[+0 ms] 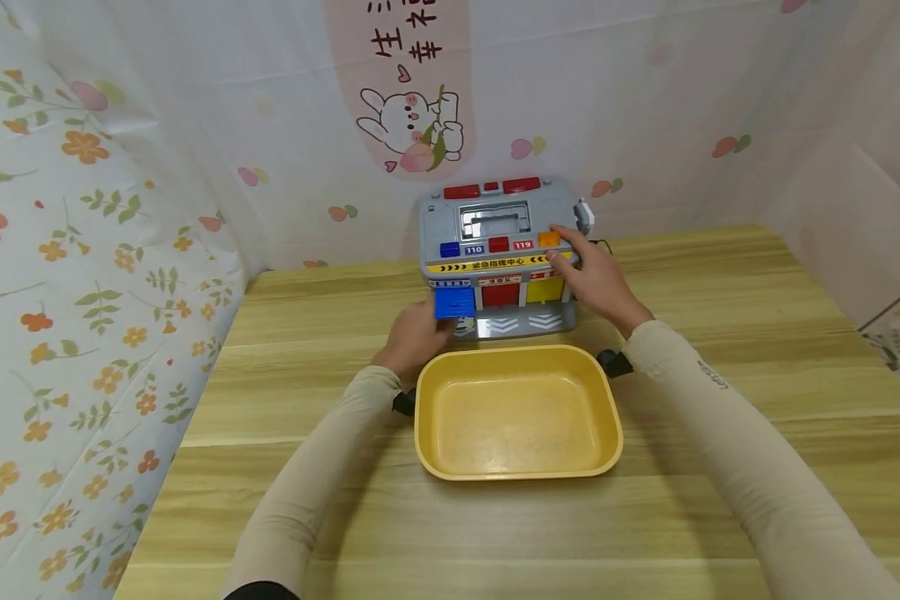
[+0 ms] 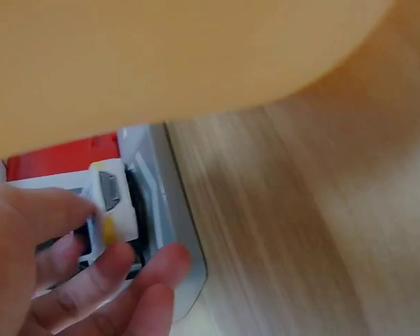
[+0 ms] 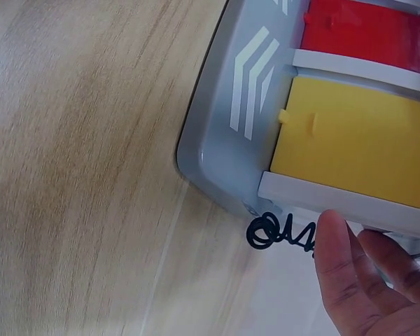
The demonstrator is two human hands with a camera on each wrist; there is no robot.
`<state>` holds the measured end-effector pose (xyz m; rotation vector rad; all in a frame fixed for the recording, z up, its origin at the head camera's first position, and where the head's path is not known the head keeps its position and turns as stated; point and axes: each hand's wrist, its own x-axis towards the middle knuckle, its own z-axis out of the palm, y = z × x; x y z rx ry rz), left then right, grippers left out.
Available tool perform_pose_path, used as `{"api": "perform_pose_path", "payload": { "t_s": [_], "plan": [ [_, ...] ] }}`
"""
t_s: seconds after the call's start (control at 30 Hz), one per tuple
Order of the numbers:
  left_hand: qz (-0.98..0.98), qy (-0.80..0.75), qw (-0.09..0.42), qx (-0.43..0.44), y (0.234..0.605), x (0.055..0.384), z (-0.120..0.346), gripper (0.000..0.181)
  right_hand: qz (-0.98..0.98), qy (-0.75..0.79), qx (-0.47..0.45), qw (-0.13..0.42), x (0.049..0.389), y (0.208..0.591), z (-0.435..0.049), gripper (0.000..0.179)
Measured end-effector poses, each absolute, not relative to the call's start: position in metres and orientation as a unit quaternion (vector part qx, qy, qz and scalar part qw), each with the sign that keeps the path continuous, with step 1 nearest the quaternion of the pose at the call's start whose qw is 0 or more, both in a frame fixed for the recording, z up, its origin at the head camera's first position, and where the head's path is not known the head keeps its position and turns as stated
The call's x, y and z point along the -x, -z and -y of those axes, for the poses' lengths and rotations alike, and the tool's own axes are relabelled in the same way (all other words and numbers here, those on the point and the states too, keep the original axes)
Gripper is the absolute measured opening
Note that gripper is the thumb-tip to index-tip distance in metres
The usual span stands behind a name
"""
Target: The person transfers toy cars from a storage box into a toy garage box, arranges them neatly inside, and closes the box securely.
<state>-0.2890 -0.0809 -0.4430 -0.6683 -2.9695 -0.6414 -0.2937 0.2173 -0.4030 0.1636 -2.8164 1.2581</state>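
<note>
In the head view a grey toy garage (image 1: pixel 487 268) stands against the back cloth, its blue door (image 1: pixel 454 302) raised at the left bay. My left hand (image 1: pixel 412 335) is at that bay. Seen from the left wrist, its fingers and thumb pinch a small white toy car (image 2: pixel 116 196) on the garage's grey ramp (image 2: pixel 169 189); fingers hide part of the car. My right hand (image 1: pixel 600 282) rests on the right end of the garage roof by the orange button (image 1: pixel 548 239), with other fingers along the side. The red door (image 1: pixel 500 295) and yellow door (image 1: pixel 544 290) are down.
A yellow plastic tub (image 1: pixel 519 475) stands on the wooden table (image 1: pixel 307 400) right in front of the garage, between my forearms. A black coiled cord (image 3: pixel 269 231) hangs by the garage's right side. Patterned cloth (image 1: pixel 285 100) covers the back and left.
</note>
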Motion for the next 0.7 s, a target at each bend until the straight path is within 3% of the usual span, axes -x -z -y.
{"api": "perform_pose_path", "payload": {
  "t_s": [0.23, 0.47, 0.7],
  "plan": [
    [0.954, 0.215, -0.024, 0.208, 0.439, 0.291, 0.082, 0.019, 0.910, -0.411, -0.052, 0.029, 0.295, 0.406, -0.218, 0.060],
    [0.886, 0.404, -0.166, 0.155, 0.449, 0.299, 0.092, 0.031, 0.909, -0.412, -0.057, 0.032, 0.295, 0.407, -0.217, 0.060],
    [0.858, 0.438, -0.228, 0.144, 0.447, 0.300, 0.094, 0.027, 0.907, -0.416, -0.060, 0.036, 0.295, 0.407, -0.216, 0.059]
  ]
}}
